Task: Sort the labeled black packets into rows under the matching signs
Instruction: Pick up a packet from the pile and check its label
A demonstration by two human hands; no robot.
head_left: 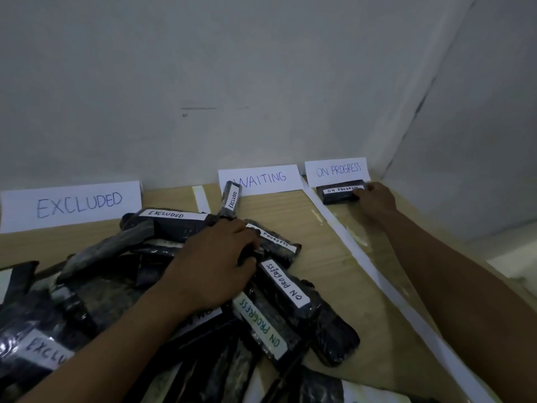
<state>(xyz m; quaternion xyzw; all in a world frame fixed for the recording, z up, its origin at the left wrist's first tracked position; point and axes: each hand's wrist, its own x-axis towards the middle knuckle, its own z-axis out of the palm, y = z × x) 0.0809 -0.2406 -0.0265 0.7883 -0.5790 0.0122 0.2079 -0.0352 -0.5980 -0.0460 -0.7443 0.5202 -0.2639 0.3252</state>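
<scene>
ON PROGRESS packet (338,194): long axis crosswise, just below its sign (337,171), right end gripped by my right hand (376,200); left hand (215,263) clasps, I think, a heap packet (279,246).

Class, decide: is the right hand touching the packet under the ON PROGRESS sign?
Touching. The head view shows the right hand with fingers curled over the end of the packet, below the ON PROGRESS sign.
</scene>
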